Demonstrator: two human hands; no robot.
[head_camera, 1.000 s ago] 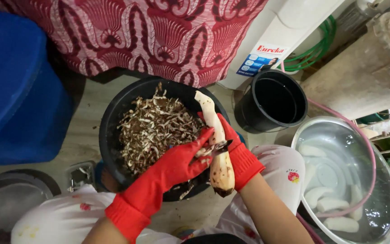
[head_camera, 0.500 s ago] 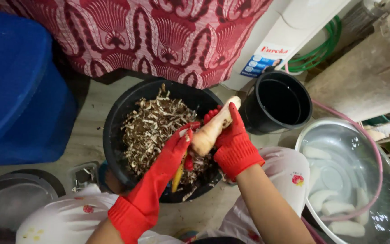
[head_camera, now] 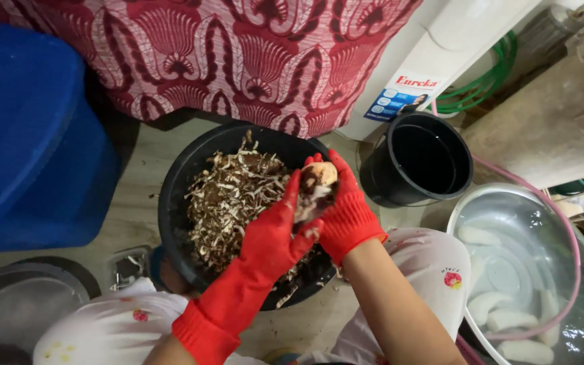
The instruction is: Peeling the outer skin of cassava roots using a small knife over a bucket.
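Two red-gloved hands meet over a black basin, with the person's knees in white patterned cloth nearest the camera at the bottom of the view. The left hand [head_camera: 275, 236] reaches up from a long red cuff, its fingers curled against the side of a pale root [head_camera: 318, 182]; whether it pinches a tool there cannot be told. The right hand [head_camera: 345, 213] is wrapped around the same root from the other side, fingers closed over it, so the root is clamped between both gloves with its rounded, brown-smudged end pointing up and away. It sits above the right half of the black basin [head_camera: 170, 203], which rests on the floor and is heaped with brown and cream peelings [head_camera: 228, 199].

To the right, close to the right knee, a shiny metal bowl [head_camera: 481, 209] holds water and several peeled white roots [head_camera: 484, 305]; a pink hose [head_camera: 566, 230] curves along its rim. At lower left a round metal lid [head_camera: 21, 314] lies on the floor. Beyond the basin stands an empty black bucket [head_camera: 420, 159]. Left of it all bulks a large blue container [head_camera: 28, 128]. Farthest back hangs a red and white patterned cloth [head_camera: 238, 54], with a white appliance [head_camera: 454, 47] and a coiled green hose [head_camera: 488, 81] at its right.
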